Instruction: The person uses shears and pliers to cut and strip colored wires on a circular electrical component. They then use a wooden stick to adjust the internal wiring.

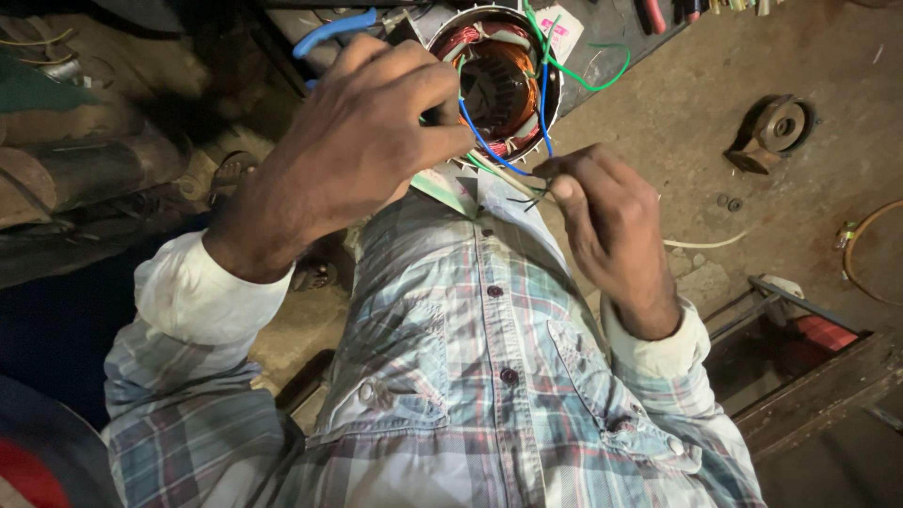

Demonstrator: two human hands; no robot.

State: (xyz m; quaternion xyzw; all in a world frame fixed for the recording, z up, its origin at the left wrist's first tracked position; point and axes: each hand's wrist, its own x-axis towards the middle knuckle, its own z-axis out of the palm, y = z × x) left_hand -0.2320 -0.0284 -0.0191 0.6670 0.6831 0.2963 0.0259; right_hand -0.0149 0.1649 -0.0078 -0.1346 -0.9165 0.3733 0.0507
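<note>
Left hand (353, 141): it is closed in a loose fist at the rim of the motor stator (499, 83), and its fingertips pinch the blue wire (484, 146) just beside the winding.
Right hand (602, 212): thumb and forefinger are pressed together on thin dark wire ends (531, 196), where the blue wire arrives.
Motor stator: a round metal shell with copper winding (470, 42) inside, lying on the floor (696, 141) before the person, just above the checked shirt (470, 357).
Handling, stator: it looks heavy and stiff; I judge the outer shell is the place to hold, because the copper coils can be scratched easily.
Handling, wires: light and soft, they bend easily; better to take them on the insulation near the end. The bare tips seem thin and can break.
Green wire (574, 71): it loops out over the stator's edge.
Near things: blue-handled pliers (334, 30) behind the left hand; a small pulley (776, 127) on the floor, well apart to the right.
</note>
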